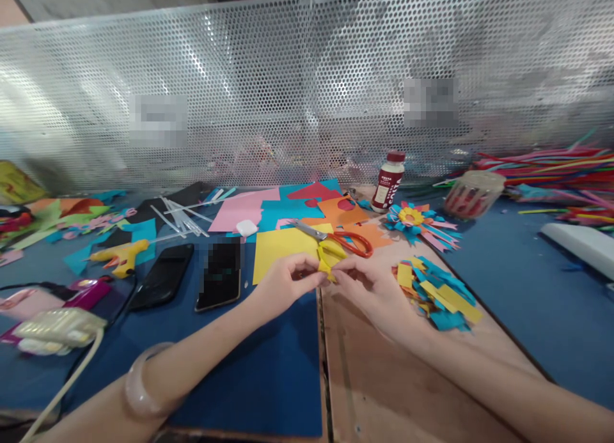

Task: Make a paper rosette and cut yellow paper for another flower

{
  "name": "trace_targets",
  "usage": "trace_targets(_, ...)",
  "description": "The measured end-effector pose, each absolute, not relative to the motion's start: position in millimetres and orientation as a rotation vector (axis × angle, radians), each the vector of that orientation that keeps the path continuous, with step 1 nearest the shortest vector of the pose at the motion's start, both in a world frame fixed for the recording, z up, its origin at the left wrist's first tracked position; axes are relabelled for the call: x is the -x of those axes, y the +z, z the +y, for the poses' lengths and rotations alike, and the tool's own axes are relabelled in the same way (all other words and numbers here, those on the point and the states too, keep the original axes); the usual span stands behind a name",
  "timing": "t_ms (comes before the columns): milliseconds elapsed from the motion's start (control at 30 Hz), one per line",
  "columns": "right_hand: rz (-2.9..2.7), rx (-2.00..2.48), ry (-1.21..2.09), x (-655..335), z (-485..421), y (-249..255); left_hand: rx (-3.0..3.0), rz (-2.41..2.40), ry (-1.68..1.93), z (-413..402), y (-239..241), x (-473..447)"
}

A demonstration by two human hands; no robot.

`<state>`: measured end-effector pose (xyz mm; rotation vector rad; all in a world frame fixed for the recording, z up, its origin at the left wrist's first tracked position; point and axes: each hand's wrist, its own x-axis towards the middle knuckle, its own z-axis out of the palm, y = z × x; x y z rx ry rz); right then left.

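Observation:
Between both hands is a small yellow paper piece [330, 254], bent into a loop. My left hand [281, 284] pinches its lower left end with thumb and forefinger. On the other side, the fingertips of my right hand [377, 295] grip its lower right end. Just beyond the fingers lie scissors [355, 242] with orange handles, their blades pointing left over a yellow sheet [271, 246]. A heap of cut blue and yellow paper strips [446, 296] rests beside my right hand.
Left are two phones [163, 277] [220, 283], a yellow glue gun [118, 256], glue sticks [180, 214] and a power strip [60, 328] with cords. Behind stand a bottle [387, 184], a paper flower [410, 217], a jar [474, 194] and a perforated metal panel [268, 78].

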<state>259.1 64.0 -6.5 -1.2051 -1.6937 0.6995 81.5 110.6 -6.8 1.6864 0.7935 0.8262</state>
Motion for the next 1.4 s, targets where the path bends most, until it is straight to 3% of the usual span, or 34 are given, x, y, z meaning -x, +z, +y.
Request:
trace_targets(1067,-1.758,1.202,0.802,-262,71,-10,-1.676,0.811,0.742,111,-3,-81)
trace_targets(1300,-1.817,1.056,0.270,-262,69,-15,-1.773,0.910,0.853,106,1,-83)
trace_targets(1400,-1.849,1.004,0.188,-261,66,-14,-1.865,0.922,0.904,102,2,-83)
